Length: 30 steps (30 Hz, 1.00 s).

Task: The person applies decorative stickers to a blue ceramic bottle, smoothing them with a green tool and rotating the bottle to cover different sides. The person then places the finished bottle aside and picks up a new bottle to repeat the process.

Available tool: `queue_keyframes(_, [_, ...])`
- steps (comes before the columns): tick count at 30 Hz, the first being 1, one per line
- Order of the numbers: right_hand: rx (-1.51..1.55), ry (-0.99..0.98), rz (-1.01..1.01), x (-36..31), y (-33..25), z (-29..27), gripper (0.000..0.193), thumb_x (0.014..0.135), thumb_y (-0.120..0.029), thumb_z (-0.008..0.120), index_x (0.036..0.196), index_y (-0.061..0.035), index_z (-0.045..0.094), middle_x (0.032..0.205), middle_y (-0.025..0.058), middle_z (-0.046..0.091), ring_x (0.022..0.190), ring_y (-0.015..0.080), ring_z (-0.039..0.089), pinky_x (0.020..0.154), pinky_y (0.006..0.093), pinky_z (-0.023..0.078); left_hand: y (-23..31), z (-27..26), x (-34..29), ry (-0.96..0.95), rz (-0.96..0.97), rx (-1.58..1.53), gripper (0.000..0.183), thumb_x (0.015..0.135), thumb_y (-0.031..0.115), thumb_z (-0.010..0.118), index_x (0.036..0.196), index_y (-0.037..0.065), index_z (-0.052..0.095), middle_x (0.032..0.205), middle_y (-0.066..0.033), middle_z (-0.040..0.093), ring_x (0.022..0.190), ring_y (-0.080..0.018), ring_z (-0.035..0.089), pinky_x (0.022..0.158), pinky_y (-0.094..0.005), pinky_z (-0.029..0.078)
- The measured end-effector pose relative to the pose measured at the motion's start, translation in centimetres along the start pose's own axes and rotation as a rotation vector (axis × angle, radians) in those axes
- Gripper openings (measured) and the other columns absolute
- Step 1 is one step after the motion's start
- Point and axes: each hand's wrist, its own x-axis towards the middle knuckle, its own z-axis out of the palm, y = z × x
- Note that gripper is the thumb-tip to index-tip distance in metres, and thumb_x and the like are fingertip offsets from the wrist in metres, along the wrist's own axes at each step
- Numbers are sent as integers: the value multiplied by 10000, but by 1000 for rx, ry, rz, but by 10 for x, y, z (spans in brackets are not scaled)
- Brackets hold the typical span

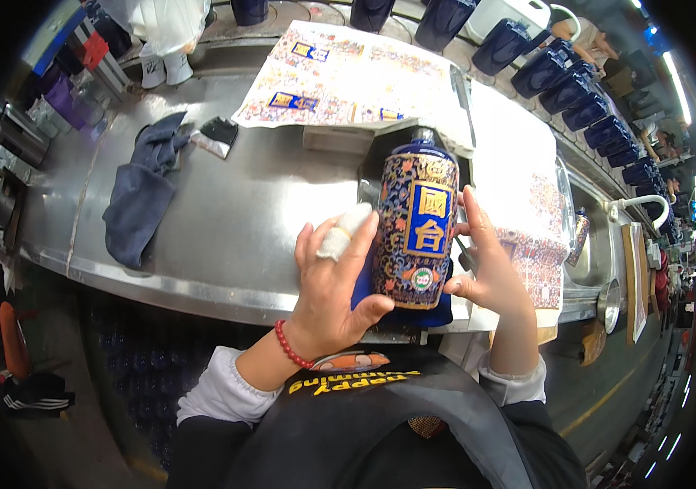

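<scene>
In front of me a dark blue bottle (417,224) lies with its neck away from me, wrapped in a floral-patterned decal with a blue and gold panel. Dark blue material shows beneath its lower end. My left hand (333,273) is at the bottle's left side, fingers stretched and thumb apart near the lower edge. One finger wears a white wrapping (344,232), and a red bead bracelet (289,346) circles the wrist. On the other side, my right hand (490,265) has its thumb against the bottle's lower right edge and its fingers extended upward. Neither hand is wrapped round the bottle.
Patterned decal sheets (340,77) lie beyond the bottle, with more sheets (535,244) to its right. A dark cloth (142,191) rests on the metal table (234,196). Blue bottles (564,90) line the curved conveyor behind. A sink (596,196) is at right.
</scene>
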Motion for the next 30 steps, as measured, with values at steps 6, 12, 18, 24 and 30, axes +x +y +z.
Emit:
queue_keyframes(6, [-68,-5,-14,5,-6,-5,1292,686,-669,799,1606,-18,166,1590,238,283,1292,313,441,1047,399,430,-9,4,34,8,-54,-104,877,991,664,405,1489,-58,407,1399,-238,519,1304,-401,407,1145,-558,170])
queue_keyframes(12, [-63,-33,-14,10,-2,-5,1275,713,-661,788,1612,-27,141,1601,254,250,1433,361,334,1059,428,432,-16,13,46,1,-5,-61,881,1001,630,429,1507,-87,353,1374,-248,525,1252,-401,438,1111,-513,236])
queue_keyframes(18, [-45,-57,-30,13,-2,-9,1249,727,-636,791,1616,-46,141,1605,263,230,1465,387,311,1104,460,413,-20,13,51,-20,-75,-162,897,999,644,418,1526,-75,325,1402,-243,504,1268,-388,436,1119,-508,239])
queue_keyframes(24, [-36,-40,-61,18,0,-12,1186,766,-585,796,1617,-68,152,1598,256,242,1481,402,288,1140,486,388,-19,14,61,-32,-25,-110,910,1002,655,396,1521,-91,329,1425,-236,492,1292,-379,422,1141,-502,216])
queue_keyframes(30, [-10,-2,-90,20,4,-10,1129,801,-510,804,1614,-65,158,1581,248,276,1478,405,292,1177,478,342,-17,9,66,-44,9,-37,911,998,667,391,1536,-65,320,1430,-230,504,1334,-376,399,1150,-510,183])
